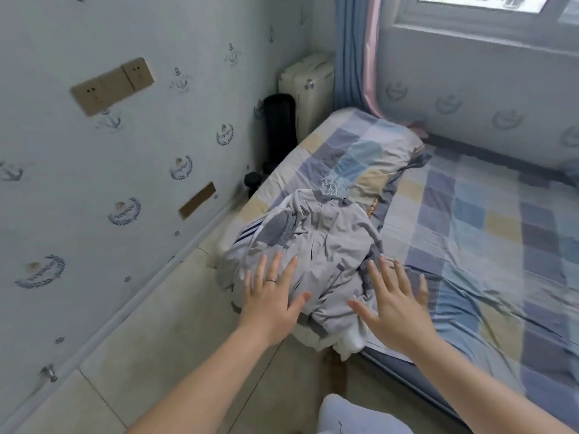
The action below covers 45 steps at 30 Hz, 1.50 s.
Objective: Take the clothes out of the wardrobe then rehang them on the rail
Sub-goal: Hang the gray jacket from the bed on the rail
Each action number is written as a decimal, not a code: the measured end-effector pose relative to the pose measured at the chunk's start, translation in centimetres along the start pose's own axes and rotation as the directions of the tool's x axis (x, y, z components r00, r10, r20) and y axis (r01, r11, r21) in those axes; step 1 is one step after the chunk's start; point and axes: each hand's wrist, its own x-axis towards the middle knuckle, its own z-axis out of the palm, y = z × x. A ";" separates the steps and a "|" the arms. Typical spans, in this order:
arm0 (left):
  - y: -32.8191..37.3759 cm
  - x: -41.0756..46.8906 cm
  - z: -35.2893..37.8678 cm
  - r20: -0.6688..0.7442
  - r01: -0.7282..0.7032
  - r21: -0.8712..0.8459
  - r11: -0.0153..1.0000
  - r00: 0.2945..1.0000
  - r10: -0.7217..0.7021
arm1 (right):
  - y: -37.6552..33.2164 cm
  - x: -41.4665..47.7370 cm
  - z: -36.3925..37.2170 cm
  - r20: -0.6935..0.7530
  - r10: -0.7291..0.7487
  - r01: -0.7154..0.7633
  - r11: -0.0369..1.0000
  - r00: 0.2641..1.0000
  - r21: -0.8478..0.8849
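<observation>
Now, clothes: a crumpled heap of pale grey garments, one with dark stripes on its left side, with white cloth beneath at the near end.
Where the clothes lie: on the near left corner of the bed, spilling a little over its edge toward the floor.
Hangers: thin wire hooks bunched at the far end of the heap, just in front of the pillow.
Left hand: open, fingers straight and spread, palm down over the near left part of the heap; whether it presses on the cloth or is just above it cannot be told.
Ring: a thin band on one finger of that hand.
Right hand: open as well, fingers spread, palm down at the heap's right edge where the clothes meet the sheet; it grips nothing.
Bed cover: checked in blue, grey and yellow, the pillow in the same pattern at the head end.
Knee: in light cloth at the bottom edge, between the forearms.
Wall: on the left, pale paper printed with anchors, carrying beige sockets.
Far corner: a black cylinder standing beside a cream upright unit.
Curtain: blue and pink, hanging behind the pillow beside the window.
</observation>
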 end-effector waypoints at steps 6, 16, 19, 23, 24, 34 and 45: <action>0.5 10.7 -0.6 0.034 -0.025 0.029 0.999 0.999 0.024 | 2.3 8.6 -1.6 -0.005 0.030 -0.030 0.999 1.000 0.019; 0.3 25.6 1.0 0.202 0.018 0.021 1.000 0.979 -0.022 | 5.8 21.8 -3.1 0.100 0.082 -0.086 0.996 0.992 0.035; -0.7 29.4 2.0 0.263 0.003 0.022 1.000 0.965 -0.008 | 6.0 24.8 -2.3 0.141 0.121 -0.128 0.991 0.983 0.046; -2.9 35.1 4.2 0.342 -0.023 0.024 0.999 0.940 0.013 | 5.8 29.0 0.0 0.208 0.178 -0.189 0.981 0.962 0.037; -3.6 36.6 5.0 0.363 -0.030 0.024 0.999 0.932 0.019 | 5.8 30.2 0.7 0.220 0.192 -0.204 0.978 0.956 0.033; -12.0 52.4 16.7 0.511 -0.144 0.079 0.986 0.855 0.084 | 6.6 45.4 12.8 0.334 0.280 -0.301 0.953 0.900 0.013; -14.2 70.0 27.5 0.329 -0.199 0.236 0.951 0.937 0.114 | 11.6 65.7 25.0 0.272 0.332 -0.352 0.936 0.903 0.027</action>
